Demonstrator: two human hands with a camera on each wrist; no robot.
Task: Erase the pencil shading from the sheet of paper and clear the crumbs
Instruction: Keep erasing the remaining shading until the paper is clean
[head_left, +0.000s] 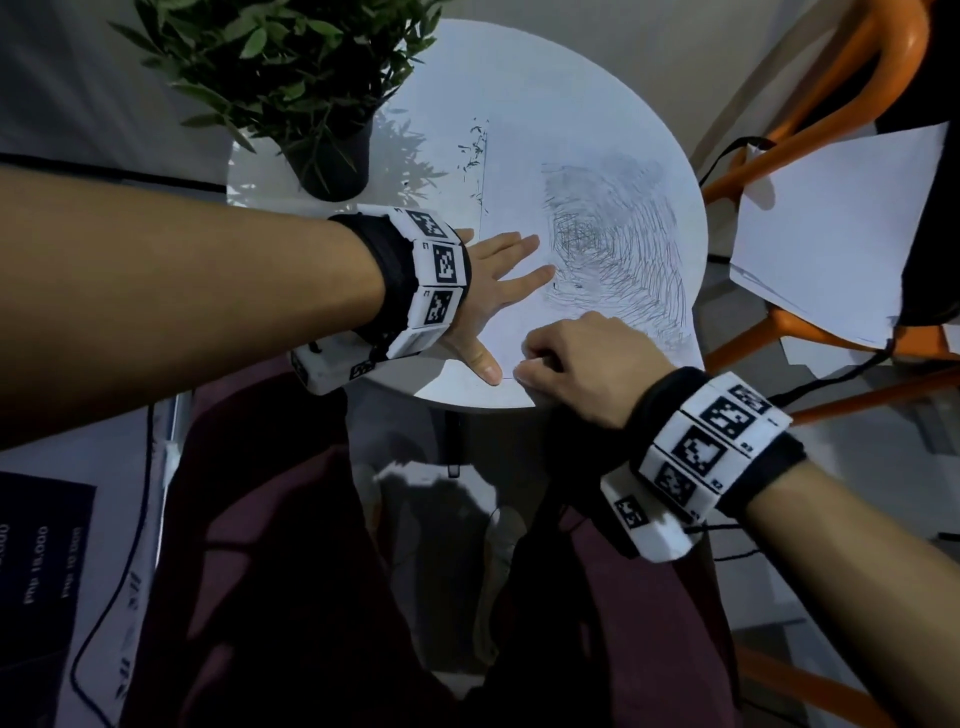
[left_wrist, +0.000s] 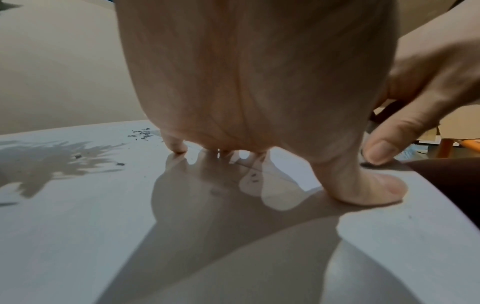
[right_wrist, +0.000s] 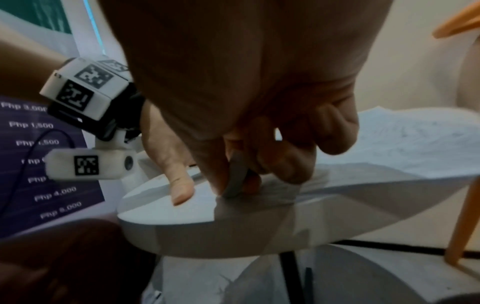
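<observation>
A white sheet of paper (head_left: 519, 171) lies on the round white table (head_left: 519, 62). Dense grey pencil shading (head_left: 618, 249) covers the sheet's right half. My left hand (head_left: 493, 280) lies flat on the sheet's left part with fingers spread, its thumb (right_wrist: 179, 185) near the table's front edge. Just right of that thumb, my right hand (head_left: 571, 353) is curled and pinches a flat grey eraser (right_wrist: 237, 174), whose tip touches the paper near the sheet's near corner. Dark eraser crumbs (head_left: 472, 156) lie scattered along the sheet's far left edge, with more crumbs (left_wrist: 141, 133) beyond my left fingers.
A potted green plant (head_left: 332, 156) stands at the table's back left, close to the crumbs. An orange chair (head_left: 810, 130) at the right carries loose white papers (head_left: 831, 218). The table's front edge (right_wrist: 207, 232) lies right under my right hand.
</observation>
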